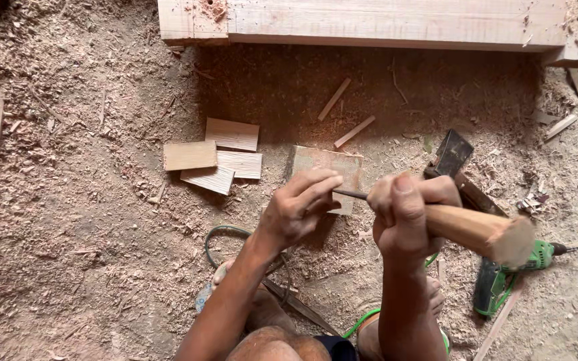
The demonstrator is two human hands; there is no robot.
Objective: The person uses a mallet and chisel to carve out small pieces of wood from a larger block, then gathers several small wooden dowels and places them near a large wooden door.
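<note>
While right hand (406, 214) grips chisel handle (476, 230) | left hand (299, 207) pinches blade, tip hidden

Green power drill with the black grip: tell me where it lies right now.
In the head view, the green power drill lies on the sawdust floor at lower right, just beyond the wooden chisel handle gripped by the right hand.

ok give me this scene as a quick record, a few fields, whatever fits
setting: floor covered in sawdust and shavings
left hand: fingers pinch the thin metal shaft of a tool
right hand: gripped round the tool's wooden handle
under the hands: small wood block
left of the block: four flat wood offcuts, overlapping
right of the hands: green power drill lying on the floor
top edge: long pale timber beam
</note>
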